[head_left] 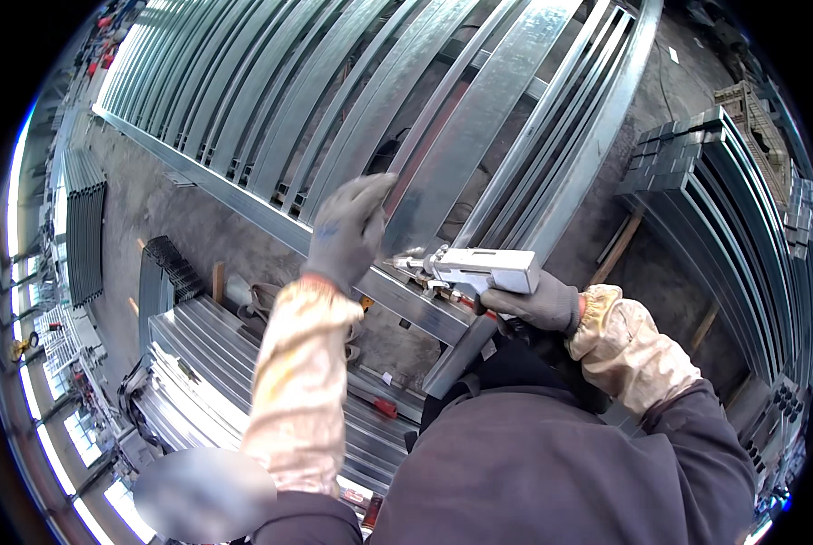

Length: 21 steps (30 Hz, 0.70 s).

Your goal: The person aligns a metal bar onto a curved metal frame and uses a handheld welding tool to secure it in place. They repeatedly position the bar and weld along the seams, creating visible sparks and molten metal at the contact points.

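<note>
My right hand (544, 302), in a grey glove, is wrapped round the grip of a silver pistol-shaped power tool (488, 267). The tool's narrow nose points left, over a galvanized steel rail (432, 309) at the near edge of a large metal frame. Just left of that nose is my left hand (347, 232), also gloved in grey, raised above the rail. Its fingers stretch up and to the right with nothing visible in them; the palm side is partly hidden. Flat galvanized slats (479, 136) run away from the rail beyond both hands.
Stacked curved steel profiles (724, 245) stand to the right, with wooden battens (620, 247) beneath. Long metal profiles (215, 363) lie at the near left, a small red object (385, 408) on them. Another profile stack (84, 227) is farther left.
</note>
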Motion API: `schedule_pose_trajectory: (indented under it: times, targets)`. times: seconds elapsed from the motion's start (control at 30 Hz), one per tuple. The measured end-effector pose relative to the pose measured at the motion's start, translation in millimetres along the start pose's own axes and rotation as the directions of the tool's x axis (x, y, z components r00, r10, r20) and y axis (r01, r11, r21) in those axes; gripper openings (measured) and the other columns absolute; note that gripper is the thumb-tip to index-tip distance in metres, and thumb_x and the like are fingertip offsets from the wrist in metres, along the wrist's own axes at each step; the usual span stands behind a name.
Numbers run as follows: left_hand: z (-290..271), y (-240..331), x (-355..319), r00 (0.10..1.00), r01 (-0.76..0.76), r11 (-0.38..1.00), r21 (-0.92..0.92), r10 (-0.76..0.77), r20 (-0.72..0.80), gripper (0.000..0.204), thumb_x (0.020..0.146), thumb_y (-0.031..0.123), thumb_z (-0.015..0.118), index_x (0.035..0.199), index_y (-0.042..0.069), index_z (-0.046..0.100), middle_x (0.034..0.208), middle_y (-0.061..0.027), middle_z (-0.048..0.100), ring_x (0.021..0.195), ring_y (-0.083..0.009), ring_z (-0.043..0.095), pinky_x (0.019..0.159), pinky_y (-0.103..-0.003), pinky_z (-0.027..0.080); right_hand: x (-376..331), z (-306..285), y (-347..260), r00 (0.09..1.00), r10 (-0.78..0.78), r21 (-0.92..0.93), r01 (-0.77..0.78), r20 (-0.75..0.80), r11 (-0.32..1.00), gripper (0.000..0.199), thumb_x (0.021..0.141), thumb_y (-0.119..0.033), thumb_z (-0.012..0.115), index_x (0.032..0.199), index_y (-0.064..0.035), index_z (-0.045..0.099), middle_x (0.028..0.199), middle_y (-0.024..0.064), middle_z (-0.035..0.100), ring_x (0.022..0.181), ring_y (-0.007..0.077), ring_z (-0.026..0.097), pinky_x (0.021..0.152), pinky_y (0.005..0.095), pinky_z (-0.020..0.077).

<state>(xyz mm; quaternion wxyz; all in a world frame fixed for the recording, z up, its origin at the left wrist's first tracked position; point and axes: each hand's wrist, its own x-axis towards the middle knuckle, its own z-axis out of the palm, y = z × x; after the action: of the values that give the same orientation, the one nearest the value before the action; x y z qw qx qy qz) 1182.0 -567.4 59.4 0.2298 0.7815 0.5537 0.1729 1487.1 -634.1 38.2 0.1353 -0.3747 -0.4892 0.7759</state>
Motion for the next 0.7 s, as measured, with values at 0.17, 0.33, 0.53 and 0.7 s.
schedule_pose_trajectory:
  times: [0.17,0.33,0.53,0.7]
  targets:
    - [45,72,-111,0.849,0.438,0.68,-0.588,-0.527,0.023,0.018,0.096,0.013,0.069,0.11,0.002,0.072,0.096,-0.0059,0.073,0.081,-0.0182,0.069,0.071,-0.033,0.055,26,-8,23,0.996,-0.088,0.07,0.087,0.023,0.994,0.032,0.104,-0.034,0.064,0.115,-0.0037,0.068,0.093,0.0021,0.07,0.082,0.009,0.063,0.072,0.0279,0.0537]
    - [100,96,-134,0.94,0.34,0.926,0.165,-0.342,-0.016,0.055,0.081,0.031,0.074,0.132,0.008,0.065,0.139,-0.0162,0.06,0.121,-0.0324,0.057,0.099,-0.047,0.044,39,-11,23,0.989,-0.085,0.147,0.067,0.119,0.987,0.03,0.103,-0.031,0.065,0.116,-0.0033,0.067,0.091,0.0022,0.069,0.082,0.0092,0.062,0.072,0.0282,0.054]
    - [112,96,-120,0.854,0.436,0.846,0.306,-0.496,0.155,0.064,0.082,0.041,0.072,0.137,0.011,0.059,0.144,-0.0144,0.054,0.125,-0.0347,0.05,0.101,-0.05,0.04,46,-9,13,0.99,-0.068,0.135,0.052,0.122,0.99,0.029,0.103,-0.029,0.066,0.116,-0.0034,0.066,0.089,0.0013,0.068,0.079,0.0081,0.063,0.07,0.0267,0.0539]
    - [117,98,-116,0.833,0.451,0.817,0.358,-0.53,0.161,0.065,0.085,0.041,0.069,0.14,0.011,0.056,0.145,-0.0156,0.051,0.125,-0.0347,0.048,0.101,-0.051,0.04,49,-10,7,0.989,0.007,0.134,-0.027,0.15,0.991,0.03,0.103,-0.029,0.065,0.118,-0.0036,0.065,0.091,0.0009,0.067,0.074,0.0076,0.063,0.066,0.0257,0.0532]
